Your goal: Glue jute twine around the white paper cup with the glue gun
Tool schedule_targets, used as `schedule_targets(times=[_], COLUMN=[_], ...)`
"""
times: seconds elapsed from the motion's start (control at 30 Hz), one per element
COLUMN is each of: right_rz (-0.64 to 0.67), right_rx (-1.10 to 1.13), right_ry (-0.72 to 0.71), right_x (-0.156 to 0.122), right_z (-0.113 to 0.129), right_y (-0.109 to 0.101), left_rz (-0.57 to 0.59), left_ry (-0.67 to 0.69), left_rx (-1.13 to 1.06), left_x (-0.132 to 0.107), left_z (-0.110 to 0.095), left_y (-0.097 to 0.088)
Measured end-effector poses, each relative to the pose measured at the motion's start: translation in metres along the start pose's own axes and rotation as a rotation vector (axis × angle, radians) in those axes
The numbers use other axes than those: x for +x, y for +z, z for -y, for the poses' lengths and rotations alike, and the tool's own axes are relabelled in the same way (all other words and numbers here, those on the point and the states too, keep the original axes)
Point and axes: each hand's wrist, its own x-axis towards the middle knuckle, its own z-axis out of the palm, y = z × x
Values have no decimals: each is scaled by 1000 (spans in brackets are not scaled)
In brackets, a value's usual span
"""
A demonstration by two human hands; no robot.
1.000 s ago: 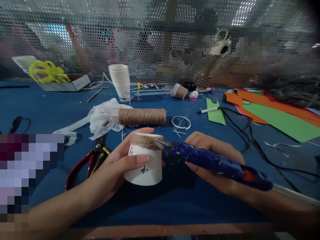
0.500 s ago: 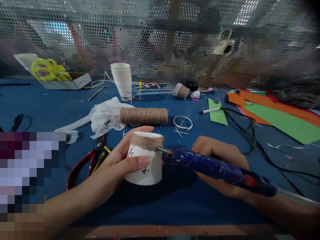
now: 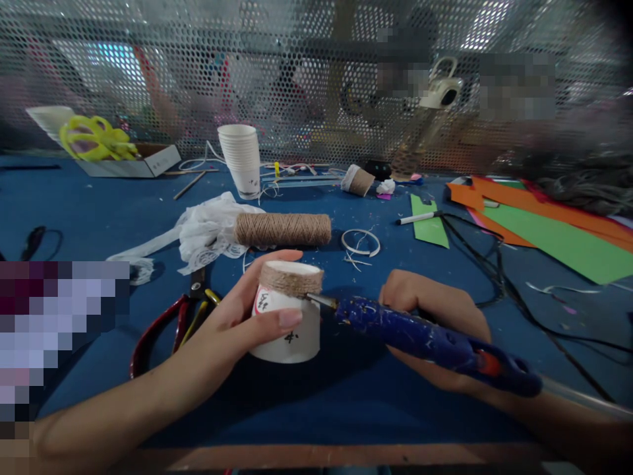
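My left hand is wrapped round a white paper cup, its thumb across the front. Brown twine is wound in a band about the cup's upper part. In my right hand is a blue hot glue gun, held from behind, with a clear glue stick sticking out of its rear. The gun's metal nozzle meets the cup at the lower edge of the twine band. Behind the cup lies a spool of twine, beside a heap of white lace.
Red-handled scissors lie left of the cup. A stack of paper cups stands behind. White ring, twine-wrapped cup and coloured paper sheets lie further off. Black cords run along the right. A perforated metal screen closes the back.
The cup has turned slightly in my left hand, bringing its red marking more into view. The glue gun's nozzle has shifted a little left and down along the twine's edge.
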Motion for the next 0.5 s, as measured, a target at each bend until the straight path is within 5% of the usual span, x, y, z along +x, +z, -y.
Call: schedule_targets(times=[0.5], right_rz=[13], right_rx=[-3], right_ry=[17], right_x=[0], right_z=[0], right_y=[-3], left_rz=[0], left_ry=[13], left_rx=[10], left_x=[-1], left_z=[-4], left_y=[2])
